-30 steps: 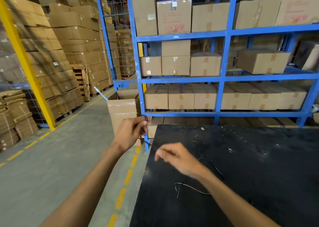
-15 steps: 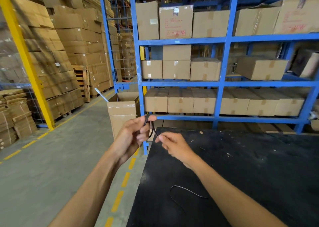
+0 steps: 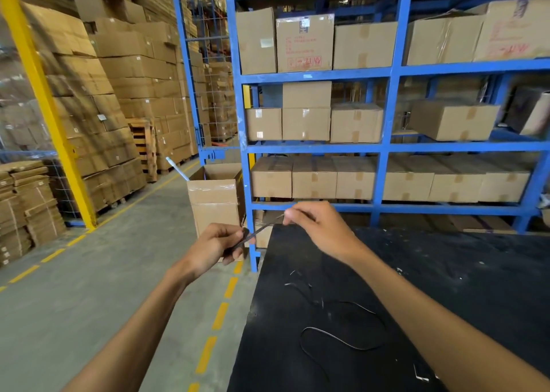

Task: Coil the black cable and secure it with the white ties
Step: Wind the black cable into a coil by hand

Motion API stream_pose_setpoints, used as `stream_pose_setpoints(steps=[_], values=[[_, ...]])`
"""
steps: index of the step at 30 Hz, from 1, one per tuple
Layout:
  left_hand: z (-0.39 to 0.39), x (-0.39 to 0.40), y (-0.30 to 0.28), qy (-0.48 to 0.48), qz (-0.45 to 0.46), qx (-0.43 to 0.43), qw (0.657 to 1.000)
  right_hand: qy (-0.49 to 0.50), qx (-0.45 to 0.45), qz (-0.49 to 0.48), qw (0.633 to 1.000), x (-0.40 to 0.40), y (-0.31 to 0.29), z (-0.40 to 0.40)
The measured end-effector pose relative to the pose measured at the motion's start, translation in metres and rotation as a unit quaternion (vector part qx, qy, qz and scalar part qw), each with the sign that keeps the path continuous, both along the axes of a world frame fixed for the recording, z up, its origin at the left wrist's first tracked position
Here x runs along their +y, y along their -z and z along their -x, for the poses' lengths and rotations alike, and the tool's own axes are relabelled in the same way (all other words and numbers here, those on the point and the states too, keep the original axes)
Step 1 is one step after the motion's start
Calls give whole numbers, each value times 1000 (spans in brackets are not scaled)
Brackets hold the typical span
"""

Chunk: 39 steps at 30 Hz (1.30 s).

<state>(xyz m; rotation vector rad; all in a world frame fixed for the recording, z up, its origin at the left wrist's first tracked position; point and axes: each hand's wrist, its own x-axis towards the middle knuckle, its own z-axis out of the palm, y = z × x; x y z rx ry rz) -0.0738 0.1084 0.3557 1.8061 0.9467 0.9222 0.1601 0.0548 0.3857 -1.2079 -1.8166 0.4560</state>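
Now, the scene, line by line:

Change: half a second ago your two hands were almost touching, off the table's near-left corner; they have since drawn apart, the right one rising and moving rightward, so a short run of black cable (image 3: 258,231) is pulled taut between them.

Meaning for the task: by my reading you are drawing out cable to lay the next turn — coiling is at an early stage, and no tie is on yet.

Left hand (image 3: 215,246): curled nearly closed, thumb and fingers pinched on the cable's lower end; whether it already holds gathered loops I cannot tell.

Right hand (image 3: 320,229): closed to a fingertip pinch on the cable's upper end, palm down, higher than the left.

Cable, the rest: slack loops lie on the black table (image 3: 446,272) below your right forearm, barely visible against the dark top.

White ties: a small pale piece (image 3: 420,373) sits by the table's near edge — possibly a tie, too small to confirm.

Background: blue shelving (image 3: 387,147) stacked with cardboard boxes.
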Motion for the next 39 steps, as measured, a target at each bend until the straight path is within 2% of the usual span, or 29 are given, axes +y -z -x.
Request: stream_pose_setpoints(steps=[2, 5, 9, 12, 14, 15, 17, 19, 21, 23, 25, 28, 31, 36, 38, 39], values=[[-2, -5, -5, 61, 57, -27, 996, 23, -18, -18, 999, 17, -8, -2], [-1, -10, -22, 132, 149, -144, 969, 57, 7, -33, 998, 45, 2, 5], [-3, -15, -47, 171, 136, -302, 928, 9, -9, 41, 999, 51, 40, 35], [-12, -5, -57, 115, 103, -416, 896, -86, -13, 144, 986, 22, 54, 62], [-15, 10, -53, 16, 7, -385, 923, -155, -23, 155, 975, 6, 58, 72], [-14, 19, -49, -52, -66, -321, 943, -172, -30, 133, 976, 2, 58, 75], [-7, 31, -37, -149, -185, -168, 957, -166, -28, 69, 983, 3, 53, 72], [0, 37, -24, -166, -251, -18, 953, -129, -18, 4, 991, 14, 46, 61], [5, 37, -9, -136, -238, 73, 959, -83, -6, -37, 996, 27, 35, 47], [4, 33, 1, -84, -152, 53, 983, -48, -3, -60, 997, 42, 18, 37], [0, 26, 1, -25, -39, -36, 998, -19, -6, -61, 998, 57, 3, 32], [-1, 16, -13, 47, 74, -157, 984, 3, 36, -52, 998, 81, -2, 30], [0, 10, -29, 69, 76, -213, 972, 4, 89, 24, 996, 89, 9, 35], [-9, 19, -49, 111, 49, -367, 922, -114, 4, 193, 974, 63, 57, 64], [-14, 29, -48, 55, -11, -336, 940, -167, 4, 207, 964, 50, 68, 71], [-16, 33, -44, 0, -70, -271, 960, -189, 10, 200, 961, 43, 68, 72]])
